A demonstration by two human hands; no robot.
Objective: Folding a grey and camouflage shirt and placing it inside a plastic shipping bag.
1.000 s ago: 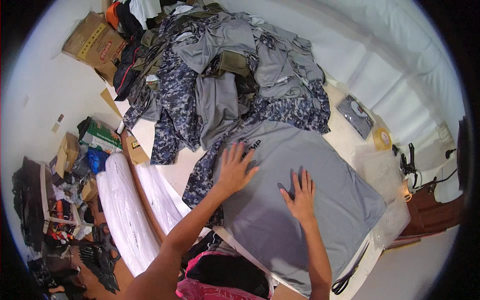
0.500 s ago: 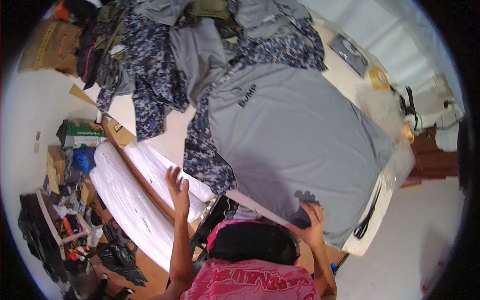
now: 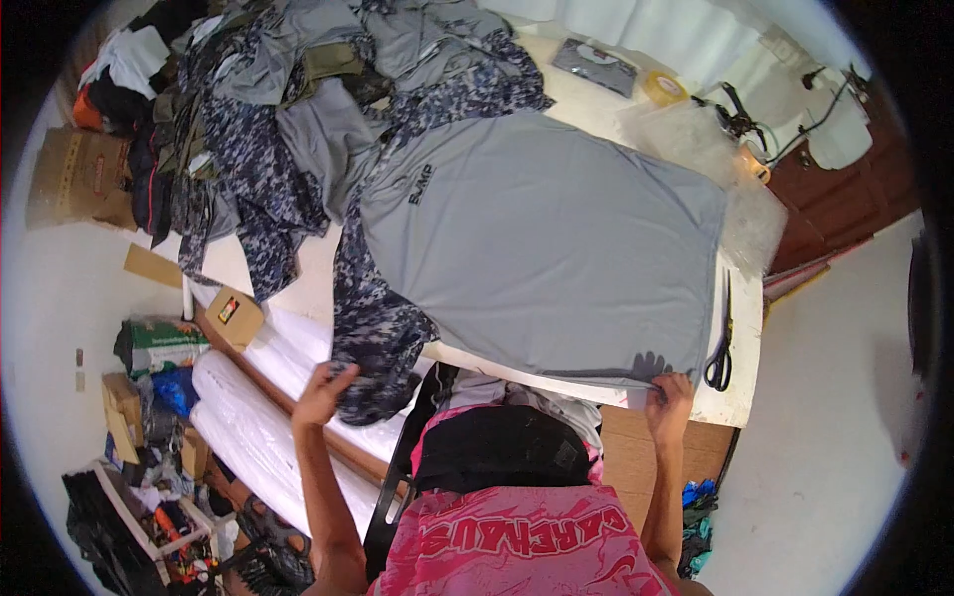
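Note:
A grey shirt (image 3: 542,248) with dark lettering and camouflage sleeves lies spread on the white table (image 3: 737,395). My left hand (image 3: 323,392) is closed on a camouflage sleeve (image 3: 378,358) hanging over the table's left edge. At the near edge, my right hand (image 3: 671,395) pinches the shirt's bottom hem. Black scissors (image 3: 719,363) lie just right of the shirt, above that hand.
A garment pile (image 3: 298,139) covers the back left, beside a cardboard box (image 3: 79,174). Wrapped white rolls (image 3: 248,437) lie left, below table level. A bagged shirt (image 3: 594,70), tape roll (image 3: 664,87) and clear plastic sheets (image 3: 745,228) sit behind and right.
Both hands have moved from flat on the shirt to its near edge and closed on sleeve and hem. The left sleeve now hangs lower, off the table.

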